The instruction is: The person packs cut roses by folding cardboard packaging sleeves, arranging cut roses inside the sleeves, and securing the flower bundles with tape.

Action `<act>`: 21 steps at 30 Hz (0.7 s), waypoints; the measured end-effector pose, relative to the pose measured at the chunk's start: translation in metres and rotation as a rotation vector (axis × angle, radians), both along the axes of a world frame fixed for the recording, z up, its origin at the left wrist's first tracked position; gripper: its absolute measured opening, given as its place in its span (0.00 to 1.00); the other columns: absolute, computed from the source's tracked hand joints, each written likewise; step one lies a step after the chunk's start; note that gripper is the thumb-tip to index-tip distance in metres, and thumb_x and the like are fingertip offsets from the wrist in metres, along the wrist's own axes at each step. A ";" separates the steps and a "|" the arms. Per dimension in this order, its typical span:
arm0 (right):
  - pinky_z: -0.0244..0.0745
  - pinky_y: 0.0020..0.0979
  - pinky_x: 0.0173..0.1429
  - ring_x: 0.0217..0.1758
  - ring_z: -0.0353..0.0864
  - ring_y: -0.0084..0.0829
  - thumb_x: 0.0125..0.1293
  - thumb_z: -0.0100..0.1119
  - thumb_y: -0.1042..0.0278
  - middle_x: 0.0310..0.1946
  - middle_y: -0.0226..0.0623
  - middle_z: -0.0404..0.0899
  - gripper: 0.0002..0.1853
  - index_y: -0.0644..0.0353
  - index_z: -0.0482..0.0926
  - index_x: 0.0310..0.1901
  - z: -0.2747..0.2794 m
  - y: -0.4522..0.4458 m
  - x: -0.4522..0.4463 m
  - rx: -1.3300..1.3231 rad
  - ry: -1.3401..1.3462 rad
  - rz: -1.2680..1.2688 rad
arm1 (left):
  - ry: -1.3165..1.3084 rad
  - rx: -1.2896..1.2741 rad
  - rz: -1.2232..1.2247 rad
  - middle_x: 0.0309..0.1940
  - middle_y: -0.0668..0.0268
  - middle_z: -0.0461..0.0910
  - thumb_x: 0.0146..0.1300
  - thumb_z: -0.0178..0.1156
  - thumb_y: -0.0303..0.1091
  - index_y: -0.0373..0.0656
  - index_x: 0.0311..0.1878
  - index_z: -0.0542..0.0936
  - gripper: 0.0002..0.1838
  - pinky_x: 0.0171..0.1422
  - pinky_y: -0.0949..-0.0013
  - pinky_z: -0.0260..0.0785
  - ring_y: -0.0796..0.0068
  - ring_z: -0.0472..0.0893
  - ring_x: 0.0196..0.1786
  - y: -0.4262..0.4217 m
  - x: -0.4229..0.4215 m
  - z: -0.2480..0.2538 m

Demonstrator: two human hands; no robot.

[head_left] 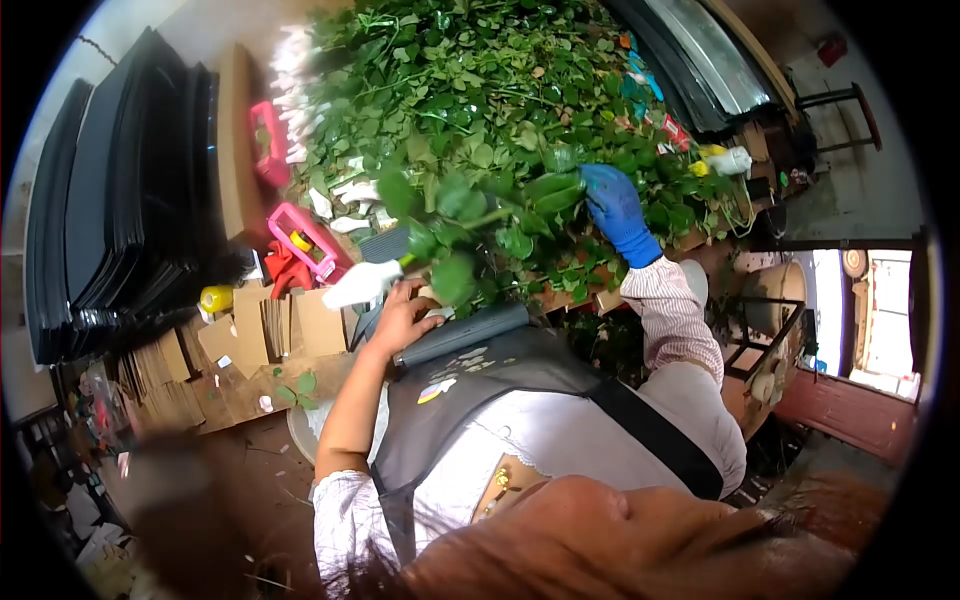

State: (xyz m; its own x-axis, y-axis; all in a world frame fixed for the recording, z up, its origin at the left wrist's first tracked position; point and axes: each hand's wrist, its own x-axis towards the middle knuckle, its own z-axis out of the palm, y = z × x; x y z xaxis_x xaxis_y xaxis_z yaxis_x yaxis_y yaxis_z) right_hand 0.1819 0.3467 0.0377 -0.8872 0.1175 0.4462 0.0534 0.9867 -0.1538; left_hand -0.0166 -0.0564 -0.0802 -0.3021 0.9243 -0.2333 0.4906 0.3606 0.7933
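A rose stem (pixel 488 218) with blurred green leaves crosses in front of me, a white-sleeved rose head (pixel 362 285) at its left end. My right hand (pixel 614 208), in a blue knit glove, is closed on the leafy end of this stem at the edge of the leaf pile. Bare, my left hand (pixel 404 318) lies just below the white head, fingers bent and thumb apart, beside a grey padded roll (pixel 465 334). Whether its fingertips touch the stem I cannot tell. Beyond both hands spreads a thick heap of leafy rose stems (pixel 480 110).
Many white-sleeved heads (pixel 292 85) line the heap's left side. Pink plastic frames (pixel 305 243), a red item (pixel 286 268), yellow tape (pixel 216 298) and cardboard pieces (pixel 250 330) lie at left. Stacked black sheets (pixel 130 180) stand further left; more black sheets (pixel 690 60) are upper right.
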 end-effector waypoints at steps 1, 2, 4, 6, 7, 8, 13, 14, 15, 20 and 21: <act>0.75 0.43 0.61 0.57 0.79 0.47 0.53 0.62 0.79 0.55 0.41 0.80 0.22 0.57 0.80 0.52 -0.023 0.002 0.019 -0.008 -0.072 0.009 | 0.021 0.004 -0.001 0.60 0.53 0.75 0.52 0.75 0.42 0.47 0.54 0.80 0.26 0.67 0.55 0.65 0.50 0.73 0.62 0.001 0.000 -0.002; 0.75 0.43 0.60 0.56 0.79 0.46 0.53 0.61 0.79 0.55 0.40 0.80 0.22 0.56 0.80 0.52 -0.039 0.002 0.035 0.019 -0.153 0.026 | 0.043 0.007 -0.002 0.58 0.52 0.76 0.50 0.76 0.42 0.45 0.59 0.75 0.33 0.66 0.56 0.67 0.51 0.75 0.60 0.002 -0.001 -0.004; 0.76 0.42 0.58 0.55 0.80 0.45 0.52 0.61 0.79 0.54 0.38 0.80 0.22 0.54 0.80 0.51 -0.068 0.002 0.057 0.073 -0.309 0.064 | 0.160 0.170 0.033 0.58 0.52 0.78 0.48 0.77 0.38 0.44 0.72 0.64 0.47 0.65 0.56 0.70 0.52 0.77 0.61 0.004 -0.001 -0.004; 0.76 0.42 0.56 0.54 0.80 0.43 0.52 0.61 0.78 0.53 0.36 0.81 0.20 0.52 0.80 0.49 -0.092 0.002 0.070 0.117 -0.373 0.026 | 0.017 0.200 0.122 0.60 0.51 0.78 0.45 0.80 0.33 0.45 0.76 0.58 0.55 0.66 0.58 0.72 0.54 0.80 0.60 0.001 0.003 0.004; 0.77 0.41 0.55 0.54 0.80 0.42 0.52 0.61 0.78 0.52 0.35 0.81 0.19 0.51 0.80 0.48 -0.098 0.002 0.078 0.137 -0.405 -0.001 | -0.119 0.131 0.230 0.62 0.53 0.78 0.42 0.82 0.34 0.46 0.74 0.61 0.55 0.65 0.59 0.71 0.52 0.77 0.64 0.005 0.009 0.013; 0.77 0.40 0.50 0.50 0.81 0.37 0.57 0.59 0.73 0.49 0.31 0.81 0.15 0.48 0.81 0.47 -0.095 -0.001 0.077 0.228 -0.381 -0.025 | -0.189 0.110 0.256 0.62 0.53 0.77 0.42 0.82 0.35 0.46 0.74 0.61 0.55 0.65 0.59 0.72 0.52 0.77 0.64 0.005 0.010 0.013; 0.77 0.39 0.54 0.55 0.80 0.39 0.60 0.57 0.72 0.55 0.31 0.80 0.17 0.46 0.80 0.51 -0.117 -0.022 0.077 0.221 -0.598 -0.140 | 0.007 0.173 0.079 0.51 0.56 0.79 0.49 0.78 0.36 0.42 0.59 0.79 0.31 0.57 0.59 0.73 0.53 0.79 0.53 0.004 0.007 0.008; 0.77 0.39 0.53 0.55 0.80 0.39 0.61 0.57 0.71 0.54 0.32 0.80 0.17 0.45 0.80 0.52 -0.129 -0.028 0.077 0.239 -0.694 -0.170 | 0.057 0.208 0.049 0.50 0.57 0.79 0.50 0.77 0.36 0.42 0.57 0.80 0.29 0.55 0.60 0.73 0.54 0.79 0.52 0.005 0.006 0.007; 0.77 0.39 0.53 0.55 0.80 0.39 0.63 0.56 0.71 0.54 0.32 0.80 0.17 0.45 0.80 0.52 -0.139 -0.028 0.075 0.261 -0.787 -0.194 | 0.111 0.248 0.027 0.49 0.57 0.79 0.51 0.77 0.36 0.42 0.55 0.81 0.27 0.53 0.61 0.73 0.55 0.79 0.50 0.006 0.004 0.007; 0.68 0.43 0.66 0.64 0.75 0.36 0.66 0.59 0.62 0.62 0.33 0.75 0.24 0.39 0.74 0.64 -0.020 -0.040 0.008 -0.215 -0.754 -0.510 | 0.015 0.130 0.027 0.51 0.58 0.75 0.65 0.64 0.31 0.44 0.59 0.80 0.19 0.55 0.64 0.71 0.59 0.78 0.49 0.007 0.003 0.012; 0.65 0.42 0.69 0.66 0.73 0.37 0.65 0.59 0.61 0.63 0.34 0.75 0.24 0.41 0.74 0.64 -0.015 -0.033 0.003 -0.251 -0.543 -0.519 | 0.090 0.197 -0.013 0.51 0.58 0.73 0.67 0.61 0.30 0.45 0.60 0.80 0.18 0.55 0.65 0.71 0.59 0.77 0.49 0.007 0.000 0.000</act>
State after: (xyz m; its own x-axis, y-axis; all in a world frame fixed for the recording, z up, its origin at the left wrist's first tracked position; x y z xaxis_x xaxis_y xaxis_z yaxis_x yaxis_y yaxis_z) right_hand 0.1848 0.3137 0.0224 -0.7776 0.6156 -0.1280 0.6285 0.7545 -0.1891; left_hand -0.0163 -0.0495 -0.0798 -0.3016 0.9532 -0.0204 0.5658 0.1962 0.8009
